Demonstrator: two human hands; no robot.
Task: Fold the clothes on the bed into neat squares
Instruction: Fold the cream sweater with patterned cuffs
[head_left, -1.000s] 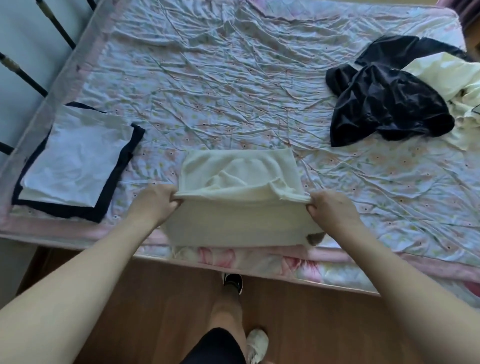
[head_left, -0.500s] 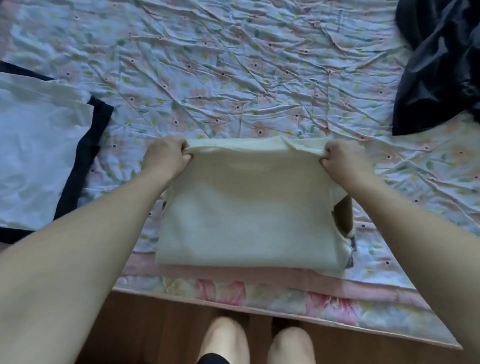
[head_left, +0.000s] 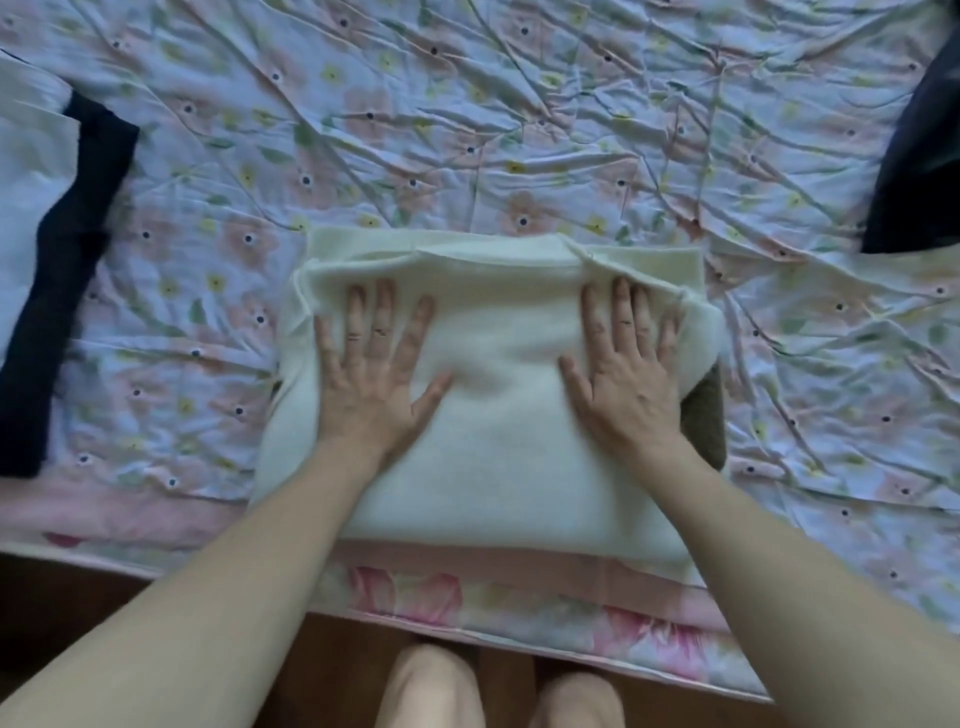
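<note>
A cream fleece garment (head_left: 498, 447) lies folded into a rough square at the near edge of the bed. My left hand (head_left: 371, 374) presses flat on its left half, fingers spread and straight. On its right half my right hand (head_left: 623, 374) presses flat the same way. A dark brown patch (head_left: 704, 421) of the garment shows at its right side. At the left edge lies a folded stack: a white garment (head_left: 31, 171) on top of a dark navy one (head_left: 67, 249). A black unfolded garment (head_left: 914, 171) sits at the right edge.
The bed is covered by a wrinkled floral sheet (head_left: 467, 130) with a pink border (head_left: 519, 597) along the near edge. Below it is brown wooden floor (head_left: 62, 613), and my knees (head_left: 498, 691) stand close to the bed.
Both hands let go of the garment's far edge, which they had carried over in a fold, and now lie flat on top of it. The camera has moved closer.
</note>
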